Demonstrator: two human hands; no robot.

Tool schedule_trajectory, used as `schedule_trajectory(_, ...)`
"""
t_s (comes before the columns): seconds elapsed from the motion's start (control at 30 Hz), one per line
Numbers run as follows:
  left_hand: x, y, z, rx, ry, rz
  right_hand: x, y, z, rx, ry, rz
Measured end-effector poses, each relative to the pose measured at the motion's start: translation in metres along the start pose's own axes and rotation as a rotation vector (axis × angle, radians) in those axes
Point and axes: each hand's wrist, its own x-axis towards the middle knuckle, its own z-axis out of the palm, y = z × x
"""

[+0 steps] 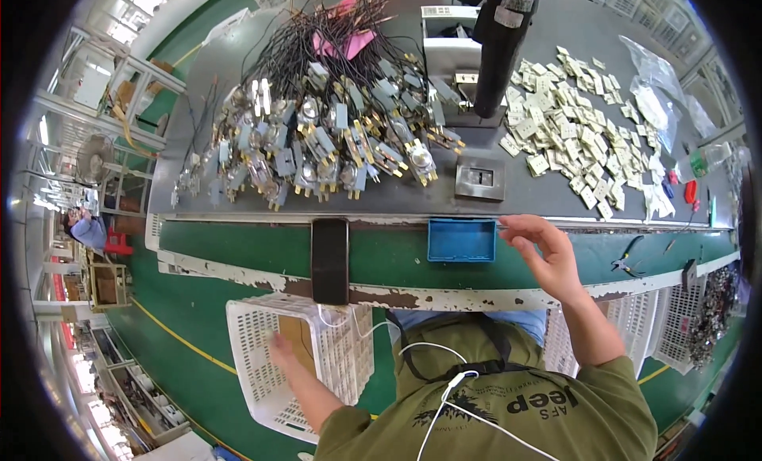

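Note:
My left hand [281,350] hangs over the white plastic basket [242,358] on the left, smeared by motion, so its fingers cannot be made out. My right hand [548,259] is just right of the blue plastic tray [462,259], its fingers loosely bent with a gap between thumb and forefinger, and no object shows in it. Beyond the tray, a metal fixture block [480,179] sits near the bench edge. A large pile of wired metal-and-grey plug parts [317,144] covers the left of the bench. Cream socket plates [567,128] lie heaped on the right.
A black cylindrical press column [504,48] rises behind the block. A dark phone [330,261] lies across the near ledge. Pliers [629,256], a clear bottle [705,161] and plastic bags [655,72] are at the right. A white cable [432,348] runs down my front.

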Motion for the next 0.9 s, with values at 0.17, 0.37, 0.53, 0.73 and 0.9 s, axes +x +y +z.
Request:
schedule_trajectory(0.17, -0.056, -0.038, 0.029, 0.013, 0.011, -0.723, -0.004, 0.011, -0.01, -0.033, 0.07, 0.029)
schedule_trajectory(0.37, -0.024, 0.056, 0.108, 0.955, -0.13, 0.209, 0.003, 0.0, -0.008, -0.334, 0.11, -0.092)
schedule_trajectory(0.53, -0.146, 0.164, 0.282, 0.39, -0.287, 0.703, 0.072, -0.019, 0.044, -0.666, 0.096, -0.407)
schedule_trajectory(0.73, -0.278, 0.177, 0.366, 0.247, -1.415, 0.546, 0.114, -0.006, 0.057, -0.432, 0.119, -0.209)
schedule_trajectory(0.9, -0.329, 0.153, 0.37, 0.146, -1.754, 0.043, 0.038, -0.024, 0.041, 0.523, -0.159, 0.265)
